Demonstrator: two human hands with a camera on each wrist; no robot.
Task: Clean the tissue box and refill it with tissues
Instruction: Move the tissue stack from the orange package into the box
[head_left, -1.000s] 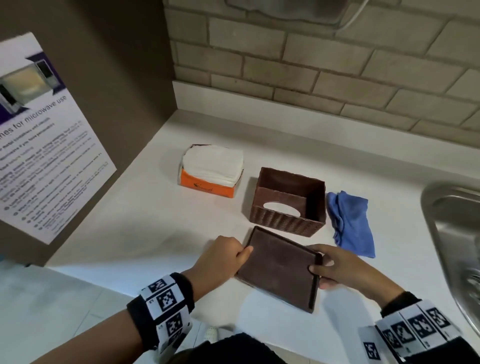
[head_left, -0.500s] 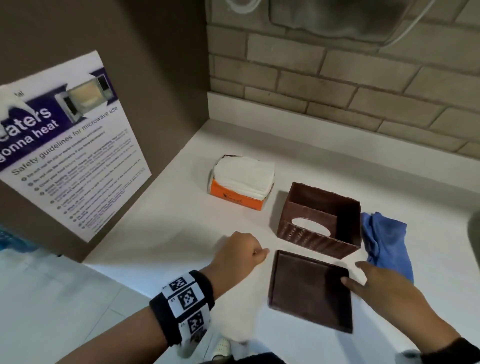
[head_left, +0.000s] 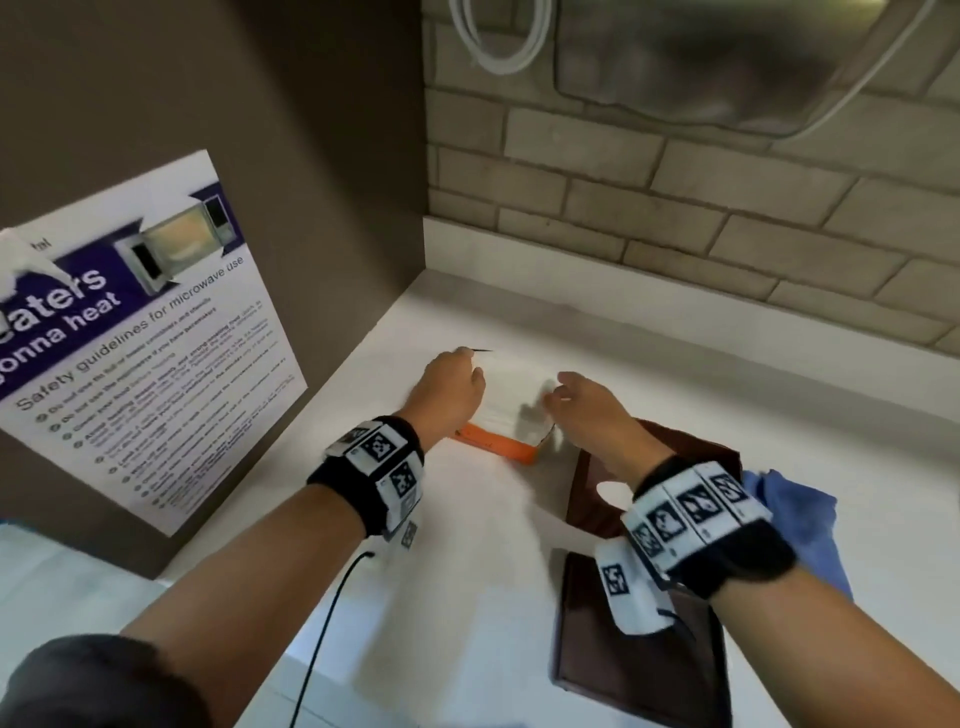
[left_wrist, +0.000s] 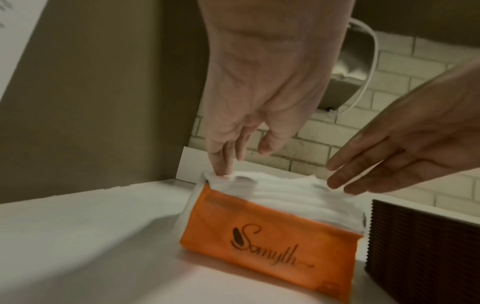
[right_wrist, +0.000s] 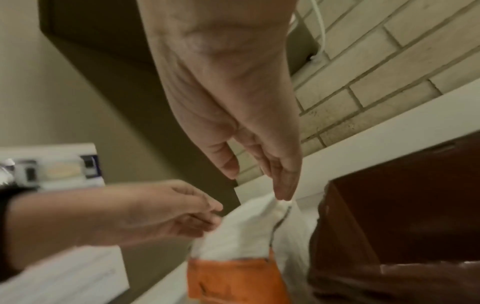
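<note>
An orange tissue pack (left_wrist: 270, 242) with a white tissue stack (left_wrist: 291, 193) showing out of its top lies on the white counter (head_left: 467, 545). My left hand (head_left: 457, 374) touches the stack's left end with straight fingertips (left_wrist: 221, 168), thumb apart. My right hand (head_left: 561, 395) touches the right end with straight fingers (right_wrist: 284, 193), thumb clear of it. Neither hand grips anything. Just right of the pack stands the brown ribbed tissue box (head_left: 592, 499), partly hidden by my right wrist. Its flat brown lid (head_left: 639, 670) lies near the front edge.
A blue cloth (head_left: 800, 525) lies right of the box. A brown side panel with a microwave poster (head_left: 135, 332) closes off the left. The brick wall (head_left: 675, 208) carries a metal dispenser (head_left: 727, 57) and a white cable above the counter.
Both hands let go of the brown lid and moved forward to the tissue pack. The lid stays flat on the counter. The head view has tilted up.
</note>
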